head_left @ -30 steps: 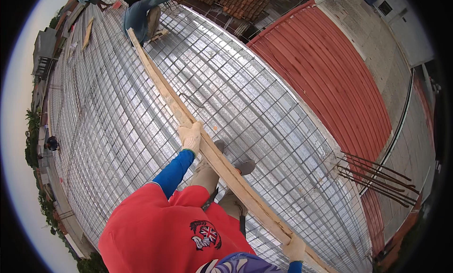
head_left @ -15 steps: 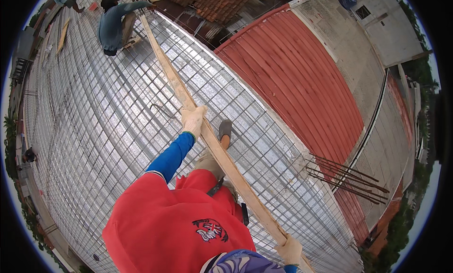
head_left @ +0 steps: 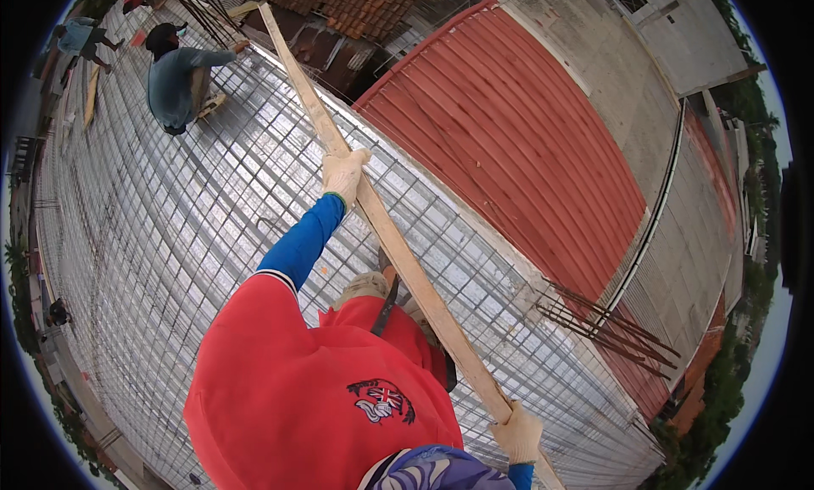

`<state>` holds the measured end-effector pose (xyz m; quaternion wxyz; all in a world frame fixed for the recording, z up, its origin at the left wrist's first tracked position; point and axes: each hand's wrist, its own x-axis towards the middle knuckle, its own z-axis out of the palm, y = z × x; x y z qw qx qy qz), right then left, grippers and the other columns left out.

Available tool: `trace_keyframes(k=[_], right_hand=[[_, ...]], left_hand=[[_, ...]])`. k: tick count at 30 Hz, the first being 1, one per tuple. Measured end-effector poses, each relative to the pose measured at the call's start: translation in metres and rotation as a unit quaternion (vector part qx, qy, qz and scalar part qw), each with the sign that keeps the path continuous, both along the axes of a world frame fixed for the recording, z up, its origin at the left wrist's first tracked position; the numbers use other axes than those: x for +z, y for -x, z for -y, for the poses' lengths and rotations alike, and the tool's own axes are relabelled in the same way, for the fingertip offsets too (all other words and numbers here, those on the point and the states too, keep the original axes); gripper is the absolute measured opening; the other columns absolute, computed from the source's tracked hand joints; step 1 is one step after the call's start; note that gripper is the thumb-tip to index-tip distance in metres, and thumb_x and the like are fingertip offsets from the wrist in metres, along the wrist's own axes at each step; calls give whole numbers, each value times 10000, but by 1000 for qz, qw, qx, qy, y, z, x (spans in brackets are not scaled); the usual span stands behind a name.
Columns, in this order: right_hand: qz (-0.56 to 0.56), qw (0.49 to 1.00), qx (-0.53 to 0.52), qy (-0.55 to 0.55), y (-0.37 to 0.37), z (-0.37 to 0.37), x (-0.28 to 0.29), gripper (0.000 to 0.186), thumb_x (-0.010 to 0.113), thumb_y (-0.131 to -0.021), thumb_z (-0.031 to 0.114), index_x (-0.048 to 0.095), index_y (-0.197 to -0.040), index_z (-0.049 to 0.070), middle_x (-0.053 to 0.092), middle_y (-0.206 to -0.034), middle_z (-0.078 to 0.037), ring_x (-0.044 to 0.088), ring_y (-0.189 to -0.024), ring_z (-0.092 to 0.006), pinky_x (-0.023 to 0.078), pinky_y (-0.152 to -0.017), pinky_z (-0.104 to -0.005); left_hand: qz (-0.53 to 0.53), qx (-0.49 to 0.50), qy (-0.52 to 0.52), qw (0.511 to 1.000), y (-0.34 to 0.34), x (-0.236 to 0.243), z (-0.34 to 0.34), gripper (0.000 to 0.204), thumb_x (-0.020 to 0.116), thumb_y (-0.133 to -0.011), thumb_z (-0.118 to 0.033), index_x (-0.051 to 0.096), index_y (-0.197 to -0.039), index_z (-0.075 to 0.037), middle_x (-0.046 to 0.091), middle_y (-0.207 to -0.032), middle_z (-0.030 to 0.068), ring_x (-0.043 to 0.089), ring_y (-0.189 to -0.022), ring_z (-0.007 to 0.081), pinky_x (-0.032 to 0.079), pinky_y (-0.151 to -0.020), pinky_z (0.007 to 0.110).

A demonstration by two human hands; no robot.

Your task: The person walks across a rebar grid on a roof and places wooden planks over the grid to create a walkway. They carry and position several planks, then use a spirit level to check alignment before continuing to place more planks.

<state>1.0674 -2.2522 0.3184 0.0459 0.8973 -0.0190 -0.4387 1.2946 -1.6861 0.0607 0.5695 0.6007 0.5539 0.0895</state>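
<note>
A long wooden plank (head_left: pixel 415 278) slants across in front of me, its far end near the deck's edge and its near end at the lower right. My left hand (head_left: pixel 343 175), in a cream work glove, is closed around it at about the middle. Toward the near end, my right hand (head_left: pixel 518 433), gloved alike, is wrapped around the plank too. Beneath lies a grid of steel rebar (head_left: pixel 212 227) over shiny corrugated metal decking. Both arms are held out from my body, with blue sleeves showing at the wrists.
A co-worker (head_left: pixel 174 83) squats at the far left by upright rebar; another person (head_left: pixel 80 39) is beyond. Bare rebar ends (head_left: pixel 606 329) stick out past the deck edge at right. Beyond that edge is a red metal roof (head_left: pixel 509 142). Another board (head_left: pixel 91 96) lies far left.
The plank's far end has come away from the squatting co-worker's hand and now stands apart from it. My left hand is raised farther forward, still gripping the plank; the whole view has shifted.
</note>
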Motion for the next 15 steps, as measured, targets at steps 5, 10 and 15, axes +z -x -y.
trace_keyframes(k=[5,10,15], right_hand=[[23,999,29,-32,-28,-7,-11,646,955,-733,408,714,-1249,104,807,-889,-154,788,-880,-403,611,-782,-496],[-20,997,34,-73,-80,-2,-21,598,901,-777,455,705,-1214,97,803,-886,-146,791,-881,-395,613,-781,-513],[-28,995,12,-92,-107,13,-9,474,809,-837,321,676,-1199,46,797,-966,-170,791,-920,-394,623,-794,-524]], left_hand=[[27,-38,-34,998,-62,5,-7,523,888,-800,-282,747,-1144,87,767,-1012,177,744,-815,284,615,-739,430],[68,-91,7,993,-103,-12,-39,624,889,-791,-295,693,-1181,150,732,-1034,179,708,-886,280,584,-795,418],[127,-136,50,981,-118,-3,-25,562,816,-930,-293,695,-1297,114,752,-1168,153,751,-982,265,622,-892,395]])
